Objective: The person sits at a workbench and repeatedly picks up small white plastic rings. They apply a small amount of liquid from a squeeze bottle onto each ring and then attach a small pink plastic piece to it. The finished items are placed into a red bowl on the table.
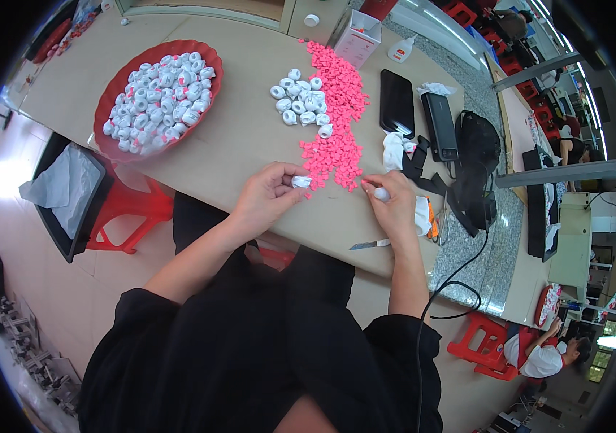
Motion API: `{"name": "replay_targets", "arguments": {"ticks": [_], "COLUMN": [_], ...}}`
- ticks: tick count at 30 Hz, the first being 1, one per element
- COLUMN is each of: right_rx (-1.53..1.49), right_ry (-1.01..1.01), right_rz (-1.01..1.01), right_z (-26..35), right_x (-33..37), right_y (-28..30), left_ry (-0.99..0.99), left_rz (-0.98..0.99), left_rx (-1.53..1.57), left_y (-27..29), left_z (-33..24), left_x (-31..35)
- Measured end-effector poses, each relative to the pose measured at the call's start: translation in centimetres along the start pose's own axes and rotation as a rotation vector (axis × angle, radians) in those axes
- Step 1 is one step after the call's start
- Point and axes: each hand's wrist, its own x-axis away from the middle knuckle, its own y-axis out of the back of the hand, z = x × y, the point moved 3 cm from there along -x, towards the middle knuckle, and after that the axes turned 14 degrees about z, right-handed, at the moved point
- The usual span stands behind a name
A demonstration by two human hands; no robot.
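Note:
My left hand [270, 193] pinches a small white rounded piece [301, 182] between thumb and fingers, just left of the near end of a heap of small pink pieces [333, 94]. On the right of that heap, my right hand [397, 206] is closed around a white thing with a rounded end [381, 193]; most of it is hidden in the palm. A loose group of white rounded pieces [295, 97] lies against the heap's left side. Farther left, a red scalloped tray [215, 81] is piled with many similar white pieces, some showing pink.
A knife blade [368, 245] lies by the near table edge. To the right are a black phone [397, 105], a dark power bank [439, 126], a black bag [475, 173] and a cable. A white bottle [401, 49] and a box [358, 37] stand behind. A red stool [129, 209] is at left.

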Motion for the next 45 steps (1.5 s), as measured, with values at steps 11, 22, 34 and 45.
{"name": "replay_targets", "arguments": {"ticks": [11, 22, 34, 45], "right_rx": [-0.911, -1.3, -1.22, -1.045], "right_ry": [-0.215, -0.264, -0.361, -0.402], "right_rz": [-0.047, 0.02, 0.074, -0.033], "right_z": [5.8, 7.5, 6.7, 7.6], "right_x": [1.3, 0.7, 0.3, 0.1], "right_y": [-2.2, -5.7, -6.2, -6.9], "left_ry": [0.024, -0.036, -0.028, 0.021], "left_rz": [0.044, 0.131, 0.183, 0.109], "left_rx": [0.047, 0.029, -0.01, 0.079], "left_y": [0.2, 0.4, 0.3, 0.5], "left_z": [-0.2, 0.0, -0.2, -0.1], "left_x": [0.5, 0.4, 0.5, 0.5]}}
